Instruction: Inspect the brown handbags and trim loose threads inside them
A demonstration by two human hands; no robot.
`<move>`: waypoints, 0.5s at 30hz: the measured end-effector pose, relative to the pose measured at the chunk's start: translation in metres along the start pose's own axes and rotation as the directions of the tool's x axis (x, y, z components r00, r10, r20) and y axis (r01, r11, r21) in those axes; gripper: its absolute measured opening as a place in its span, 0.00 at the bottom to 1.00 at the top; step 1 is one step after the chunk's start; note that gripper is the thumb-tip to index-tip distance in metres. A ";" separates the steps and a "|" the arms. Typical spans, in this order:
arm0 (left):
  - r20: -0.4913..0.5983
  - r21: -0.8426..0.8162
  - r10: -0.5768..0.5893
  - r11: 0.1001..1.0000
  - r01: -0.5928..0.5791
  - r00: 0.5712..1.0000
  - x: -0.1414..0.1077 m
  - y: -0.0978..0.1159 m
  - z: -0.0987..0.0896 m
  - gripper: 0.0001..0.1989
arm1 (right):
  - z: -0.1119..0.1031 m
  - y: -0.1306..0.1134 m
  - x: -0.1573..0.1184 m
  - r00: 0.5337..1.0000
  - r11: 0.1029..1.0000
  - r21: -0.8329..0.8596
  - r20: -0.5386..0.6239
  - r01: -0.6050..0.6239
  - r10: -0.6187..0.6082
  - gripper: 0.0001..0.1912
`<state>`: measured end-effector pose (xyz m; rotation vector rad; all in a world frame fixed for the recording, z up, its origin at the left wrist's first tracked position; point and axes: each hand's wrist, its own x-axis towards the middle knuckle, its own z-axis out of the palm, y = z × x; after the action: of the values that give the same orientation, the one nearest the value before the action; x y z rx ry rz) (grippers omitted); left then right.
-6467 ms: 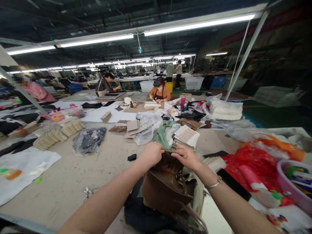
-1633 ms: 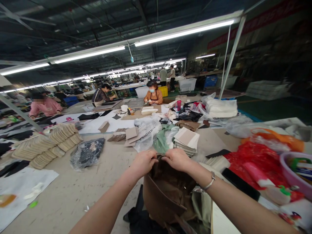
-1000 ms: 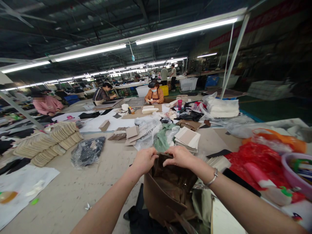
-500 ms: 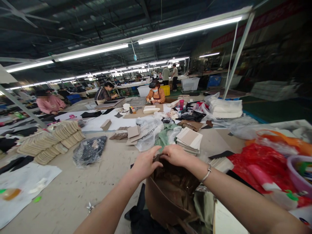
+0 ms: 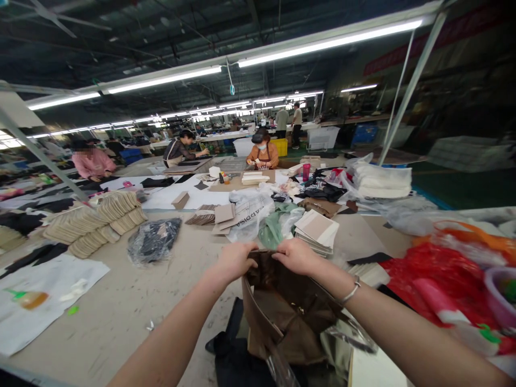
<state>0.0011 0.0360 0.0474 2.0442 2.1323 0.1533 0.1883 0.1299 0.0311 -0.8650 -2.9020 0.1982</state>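
Observation:
A brown bag [image 5: 262, 317] stands on the table in front of me, its mouth facing up and its brown lining showing. My left hand [image 5: 237, 262] grips the far rim at the left corner, thumb on the inner side. Farther right along the same rim, my right hand [image 5: 296, 257] is closed on the edge, with its thumb inside too. Both hands' other fingers are partly hidden behind the rim. Black material [image 5: 231, 349] lies against the bag's lower left. Clear plastic wrap [image 5: 355, 333] sticks out at its right side.
Stacked beige pieces [image 5: 97, 220] and a plastic-wrapped black bundle [image 5: 155, 239] lie left. Boards [image 5: 316, 228] and a printed plastic bag [image 5: 250, 215] sit beyond my hands. Red plastic [image 5: 439, 274] and a purple basin [image 5: 500, 295] are at right. A masked person [image 5: 262, 153] sits opposite.
My hands have moved apart along the rim, and the bag's mouth is spread wider. More of the lining shows. The view has shifted slightly, so the scene sits farther right.

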 end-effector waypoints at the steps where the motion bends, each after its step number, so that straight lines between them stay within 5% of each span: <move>1: -0.003 -0.003 0.002 1.000 -0.002 1.000 0.000 0.004 0.002 0.20 | 0.001 0.001 -0.002 1.000 1.000 0.006 -0.005 -0.006 0.006 0.17; 9: -0.172 -0.085 0.050 0.994 -0.066 0.984 0.006 0.022 0.009 0.15 | 0.004 0.006 -0.005 0.999 0.997 0.050 -0.005 -0.054 0.054 0.18; 15: -0.177 -0.100 0.051 0.993 -0.070 0.983 0.009 0.020 0.013 0.13 | 0.008 0.006 -0.004 0.999 0.997 0.065 -0.012 -0.030 0.031 0.18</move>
<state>0.0228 0.0450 0.0386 2.1044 2.1089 0.4600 0.1942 0.1319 0.0223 -0.8967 -2.8547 0.2860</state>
